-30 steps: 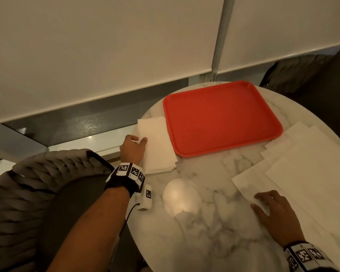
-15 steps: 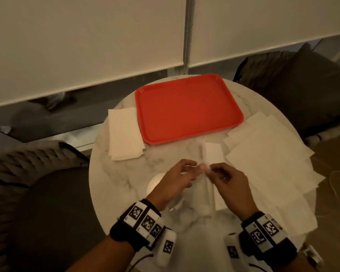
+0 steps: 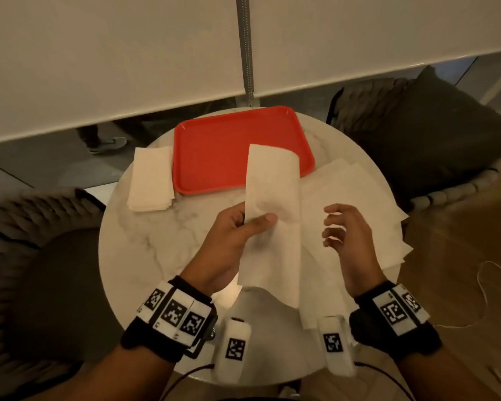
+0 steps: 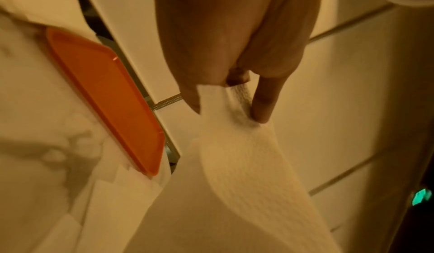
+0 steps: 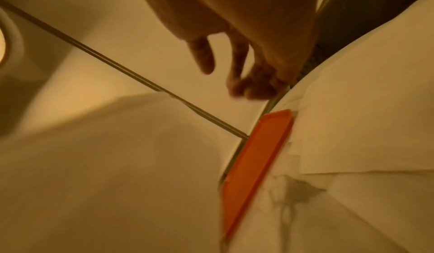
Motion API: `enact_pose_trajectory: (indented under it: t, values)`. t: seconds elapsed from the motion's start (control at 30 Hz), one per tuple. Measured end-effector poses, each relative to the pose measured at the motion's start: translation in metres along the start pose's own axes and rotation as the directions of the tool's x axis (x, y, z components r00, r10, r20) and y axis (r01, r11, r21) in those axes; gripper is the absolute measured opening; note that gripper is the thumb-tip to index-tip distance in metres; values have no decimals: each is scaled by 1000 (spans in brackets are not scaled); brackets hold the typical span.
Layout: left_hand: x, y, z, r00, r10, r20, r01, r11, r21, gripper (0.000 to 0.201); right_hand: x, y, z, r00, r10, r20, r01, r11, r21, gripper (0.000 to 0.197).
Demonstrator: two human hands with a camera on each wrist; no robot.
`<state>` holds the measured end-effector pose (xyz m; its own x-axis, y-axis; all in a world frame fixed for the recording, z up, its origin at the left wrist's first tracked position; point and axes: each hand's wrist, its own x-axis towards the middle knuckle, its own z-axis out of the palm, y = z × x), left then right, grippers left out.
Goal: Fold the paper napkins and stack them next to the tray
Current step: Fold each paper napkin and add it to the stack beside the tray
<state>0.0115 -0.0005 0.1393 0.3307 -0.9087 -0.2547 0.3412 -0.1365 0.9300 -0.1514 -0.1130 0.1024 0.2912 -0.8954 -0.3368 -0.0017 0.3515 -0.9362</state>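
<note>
A round marble counter [image 3: 162, 241] fills the middle of the frame. Pale roller blinds [image 3: 99, 59] cover the top, with a metal rail [image 3: 245, 47] between them. A dark cushion [image 3: 428, 134] sits upper right, a woven grey chair [image 3: 18, 227] at left, and a thin white cable [image 3: 483, 287] lies on the wooden floor [image 3: 460, 247] at right.

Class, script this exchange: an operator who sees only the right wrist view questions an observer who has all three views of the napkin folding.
Operator: My view shows loose napkins and the tray's edge. Where is the napkin being folded?
Observer: The left hand pinches the held napkin, thumb on top, as a long narrow strip.
Operator: Is anything stacked yet?
Observer: Yes, a stack of folded napkins lies beside the red tray, on its left.
</note>
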Motion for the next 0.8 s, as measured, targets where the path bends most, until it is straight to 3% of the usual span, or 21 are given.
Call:
enact_pose_trajectory:
  t: [0.03, 0.1, 0.17, 0.2, 0.3, 0.43, 0.53, 0.63, 0.8]
  values:
    - [-3, 3, 5, 1000, -2, 8, 2, 999, -54, 27, 2, 4, -6, 991, 109, 73, -110, 994, 6, 19]
    - [-8, 5, 12, 1000, -8, 7, 9, 994, -106, 29, 1, 9, -15, 894, 345, 286, -369, 929, 31, 41]
    - [-10, 1, 11, 999, -18, -40, 15, 998, -59, 29, -7, 9, -18, 798, 413, 438, -494, 865, 83, 60]
    - [-11, -3, 10, 996, -22, -83, 21, 1000, -14, 28, -12, 6, -19, 797, 375, 474, -486, 864, 133, 58]
    - [-16, -17, 4, 973, -2, -229, 31, 992, 126, 25, -10, 5, -23, 896, 245, 369, -347, 907, 239, 38]
    - [-23, -29, -2, 897, 154, -415, 16, 926, 377, 18, 0, 6, -27, 967, 84, 240, -77, 996, -39, 28]
    - [-25, -33, -2, 860, 233, -453, 41, 854, 519, 15, 0, 9, -27, 963, 25, 267, 31, 978, -206, 21]
    - [-25, -34, 5, 847, 269, -459, 59, 810, 583, 17, -1, 14, -28, 953, 39, 300, 28, 976, -216, 26]
    - [-26, -37, 32, 885, 305, -353, -3, 761, 649, 16, -9, 12, -22, 922, 77, 380, 4, 978, -208, 28]
